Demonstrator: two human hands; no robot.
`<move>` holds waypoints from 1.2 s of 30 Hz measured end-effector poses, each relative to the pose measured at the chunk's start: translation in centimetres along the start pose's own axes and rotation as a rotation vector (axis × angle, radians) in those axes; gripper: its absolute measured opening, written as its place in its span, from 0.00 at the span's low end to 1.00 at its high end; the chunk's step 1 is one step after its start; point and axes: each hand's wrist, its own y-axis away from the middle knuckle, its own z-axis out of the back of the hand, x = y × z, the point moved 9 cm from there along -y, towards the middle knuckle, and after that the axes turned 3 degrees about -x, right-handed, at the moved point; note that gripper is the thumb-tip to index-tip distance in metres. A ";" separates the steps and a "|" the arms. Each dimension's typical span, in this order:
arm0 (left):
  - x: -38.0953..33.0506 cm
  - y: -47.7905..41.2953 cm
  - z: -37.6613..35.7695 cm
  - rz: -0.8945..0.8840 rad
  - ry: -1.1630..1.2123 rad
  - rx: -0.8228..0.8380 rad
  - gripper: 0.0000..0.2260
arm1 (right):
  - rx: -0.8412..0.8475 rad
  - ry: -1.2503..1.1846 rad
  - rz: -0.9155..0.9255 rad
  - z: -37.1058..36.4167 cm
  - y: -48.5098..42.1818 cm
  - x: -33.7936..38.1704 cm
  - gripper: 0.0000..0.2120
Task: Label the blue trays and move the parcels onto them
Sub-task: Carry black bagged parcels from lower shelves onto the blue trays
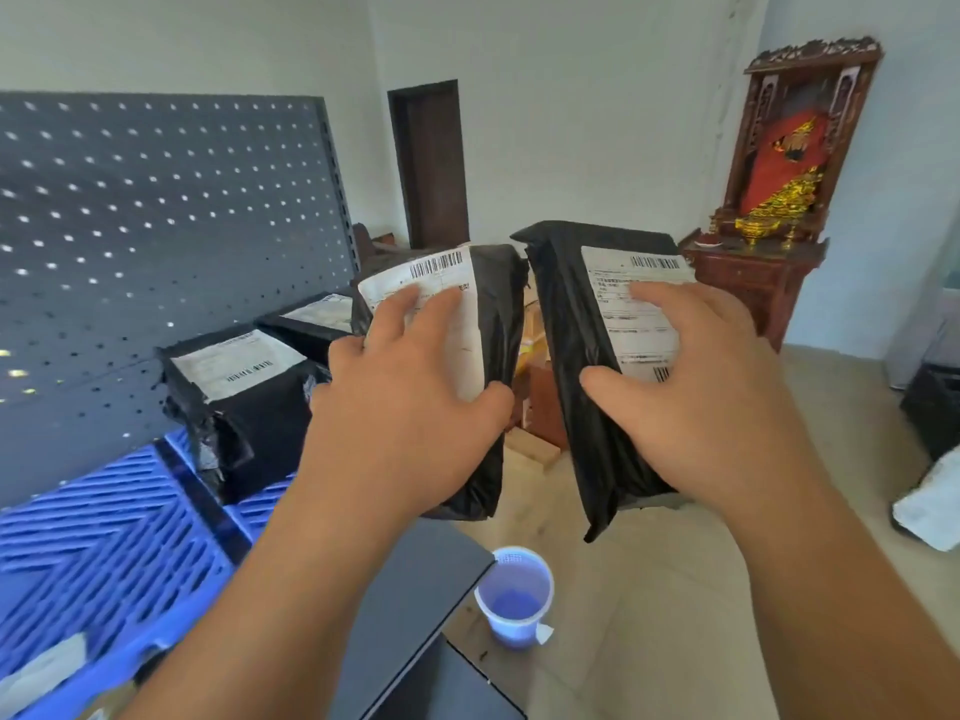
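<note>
Left hand grips one black poly-wrapped parcel with a white label, right hand a second parcel. Fingers are spread over the labels, thumbs clamped on the wrap. Both are held in the air, right of the blue slatted plastic tray. The film looks slick and slack, probably a light load: grip the body, not the flaps. Two wrapped parcels sit on the tray's far end, beside the grey perforated panel. A translucent plastic cup stands on the tiled floor right of the tray.
</note>
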 end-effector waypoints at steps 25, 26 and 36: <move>16.4 -8.0 6.4 0.608 -0.356 -0.212 0.34 | 0.434 -0.182 0.461 -21.3 -16.3 16.0 0.36; 16.9 -8.3 6.2 0.640 -0.373 -0.198 0.33 | 0.465 -0.172 0.482 -22.3 -16.7 16.4 0.36; 19.3 -12.1 3.7 0.834 -0.513 -0.019 0.30 | 0.626 -0.074 0.631 -28.6 -19.3 19.5 0.35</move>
